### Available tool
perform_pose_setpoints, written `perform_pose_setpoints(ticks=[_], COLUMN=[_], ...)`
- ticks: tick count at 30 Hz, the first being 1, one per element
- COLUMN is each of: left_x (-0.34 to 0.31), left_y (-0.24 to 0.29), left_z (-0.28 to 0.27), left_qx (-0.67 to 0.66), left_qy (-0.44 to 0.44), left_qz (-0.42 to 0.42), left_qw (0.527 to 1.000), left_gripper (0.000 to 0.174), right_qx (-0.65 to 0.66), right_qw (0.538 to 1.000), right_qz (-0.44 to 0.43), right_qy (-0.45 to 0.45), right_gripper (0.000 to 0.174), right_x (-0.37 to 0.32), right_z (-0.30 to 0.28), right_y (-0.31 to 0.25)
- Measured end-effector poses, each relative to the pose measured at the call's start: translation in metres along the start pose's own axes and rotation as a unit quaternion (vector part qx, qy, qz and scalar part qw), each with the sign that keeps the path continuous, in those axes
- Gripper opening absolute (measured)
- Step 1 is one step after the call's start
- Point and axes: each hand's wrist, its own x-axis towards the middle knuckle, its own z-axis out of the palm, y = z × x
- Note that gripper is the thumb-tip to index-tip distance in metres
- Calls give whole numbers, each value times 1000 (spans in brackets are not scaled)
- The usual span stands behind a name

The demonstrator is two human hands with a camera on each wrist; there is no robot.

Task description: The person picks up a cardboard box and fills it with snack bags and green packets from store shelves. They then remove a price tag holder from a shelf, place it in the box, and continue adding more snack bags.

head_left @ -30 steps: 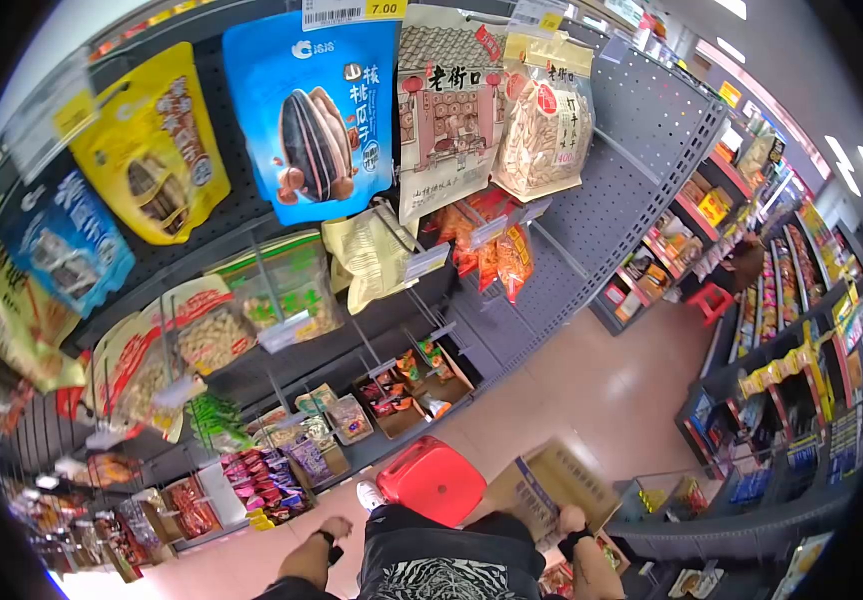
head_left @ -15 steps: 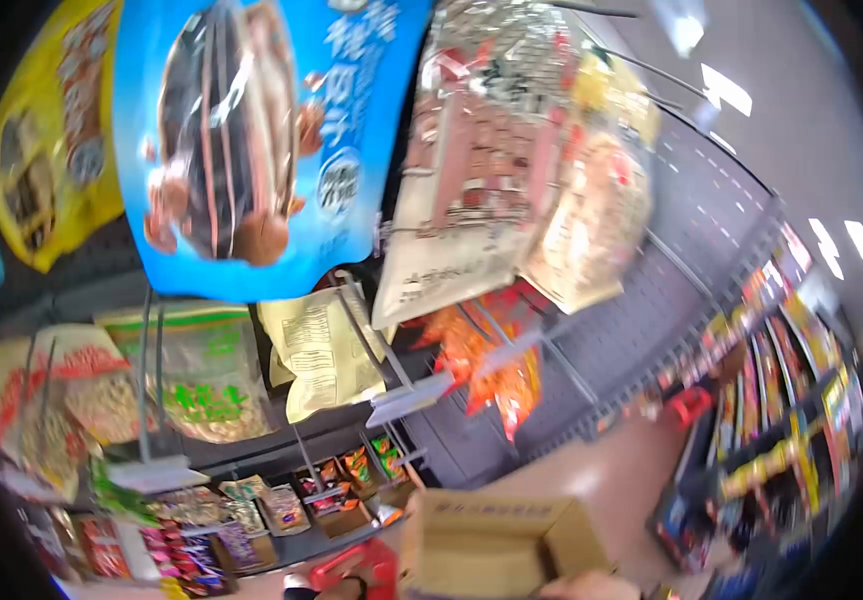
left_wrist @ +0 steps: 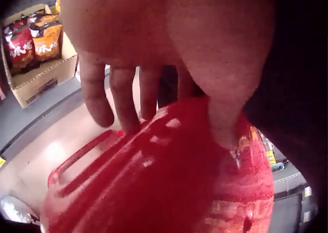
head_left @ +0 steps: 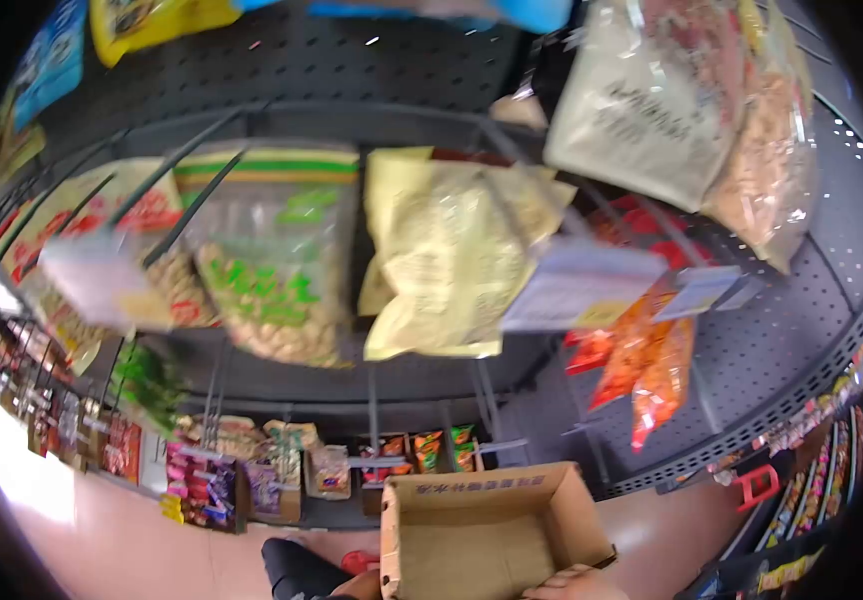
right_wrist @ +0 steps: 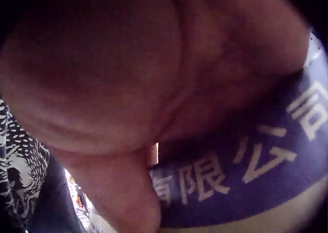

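My right hand (head_left: 577,582) grips the near rim of an open cardboard box (head_left: 477,490), fingers curled over the edge. The box's bare inside shows. In the right wrist view, my hand (right_wrist: 118,89) lies against the box's purple printed side (right_wrist: 230,176). My left hand (left_wrist: 154,54) is over a red plastic stool (left_wrist: 148,182) in the left wrist view, fingers relaxed and pointing down, thumb tip right at its surface. In the head view the box hides most of the stool, and only part of my left hand (head_left: 360,586) shows beside the box.
Ahead stands a shelf rack (head_left: 592,440) with hooks and price tags. Bags of nuts (head_left: 272,270), a cream bag (head_left: 452,250) and orange-red packets (head_left: 642,350) hang there. Small boxed snacks (head_left: 427,450) line the bottom shelf. Another red stool (head_left: 757,487) stands at the right.
The cardboard box has come from low at my right side to in front of me, held by my right hand. My view has moved closer to the rack and lower.
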Motion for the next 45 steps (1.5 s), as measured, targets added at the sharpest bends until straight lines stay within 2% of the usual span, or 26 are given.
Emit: perform_pose_setpoints(ticks=[2,5,6,7,9,11,13,15,16,19,21,23,25,26,27,29,30,31,33,34,35,37,39,42,43,45], left_x=[2,5,8,11,11,22,41,66,74,49,4,-40,-71,-93,-100,-105,-98,-92,-91,-100,-114,-110,-117,-125,-131,-126], left_y=[-6,-20,-25,-30,-31,-28,-24,-28,-30,-38,-39,-45,-50,-25,-23,-5,-12,-8,33,68,107,117,129,129,135,126], left_z=[9,19,24,30,47,52,44,8,-15,-82,-116,-130,-138,-148,-146,-134,-130,-124,-122,-123,-123,-118,-114,-100,-96,-87], left_qx=[-7,-10,-8,-3,5,25,33,35,24,-133,-286,-374,-294,-183,-80,-125,-161,-244,-355,-395,-327,-254,-361,-329,-314,-293], left_qy=[19,39,49,57,73,95,115,132,144,190,226,286,405,438,494,562,589,596,602,559,579,630,572,571,568,573], left_qz=[-2,-5,-5,-5,-6,-5,-12,-21,-24,-8,27,45,-44,-207,-217,-128,-56,-4,140,192,153,142,242,256,255,219], left_qw=[1000,999,999,998,997,995,993,990,989,973,931,881,865,855,838,807,790,765,701,703,731,720,696,707,716,734], left_gripper=[31,31,31,31,31,30,30,30,30,30,30,30,30,30,30,32,33,35,38,42,44,47,58,70,63,61], right_qx=[28,34,20,3,-44,-36,-49,-23,-21,-86,-68,-67,-62,-50,-41,-47,-50,-54,-51,-54,-55,-78,-101,-116,-115,-116], right_qw=[998,997,996,997,992,985,977,976,977,942,916,916,918,908,897,886,877,876,881,875,876,870,863,860,859,871], right_qz=[51,20,-19,-36,-51,-32,-60,-103,-91,-161,-187,-186,-178,-191,-204,-195,-184,-177,-186,-190,-192,-172,-164,-165,-172,-158], right_qy=[24,61,81,62,106,163,199,188,189,280,347,350,349,370,391,418,441,445,433,443,439,456,467,469,467,450], right_gripper=[27,26,25,23,22,24,15,19,19,23,16,14,15,16,18,17,16,16,18,19,19,19,19,18,18,19], right_x=[4,17,24,29,37,34,23,1,-10,-19,0,28,54,62,69,76,74,71,64,62,60,61,53,46,48,50], right_z=[18,50,59,67,89,103,112,104,107,113,112,116,126,130,130,136,137,136,136,135,136,131,123,119,117,119], right_y=[6,17,21,25,32,44,52,42,39,35,34,36,39,38,37,32,31,32,31,30,28,25,15,3,2,3])
